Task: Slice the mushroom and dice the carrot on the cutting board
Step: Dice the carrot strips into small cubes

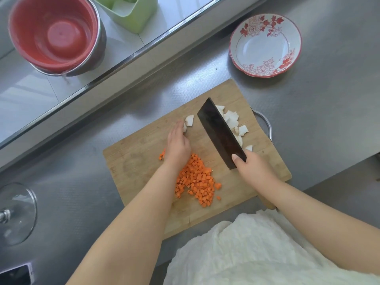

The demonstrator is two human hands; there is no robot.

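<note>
Right now the person is standing over a bamboo cutting board (144, 153) lying at a slant on the steel counter (329, 112). Their right hand (251, 168) is wrapping its fingers around the handle end of a dark cleaver (221, 133), the thumb lying against the flat of the blade near its heel, and the blade is running diagonally away from them across the board. On the far right side of the blade a heap of white mushroom slices (232, 120) is lying, partly hidden behind the steel. The left hand (177, 145) is resting on the board with its fingers straight and close together, the fingertips touching a small leftover mushroom piece (188, 121) just left of the blade; whether any finger is actually pinching it I cannot tell. Under and beside that forearm a pile of diced carrot (197, 182) is sitting on the near part of the board, with a few stray cubes on the left of the wrist. Beyond the board a floral-patterned bowl (265, 45) is waiting on the counter, well apart from the cutting. On the sill behind, a red basin (53, 31) is nesting in a metal bowl beside a green container (133, 13). A glass lid (17, 212) is lying at the left edge.
</note>
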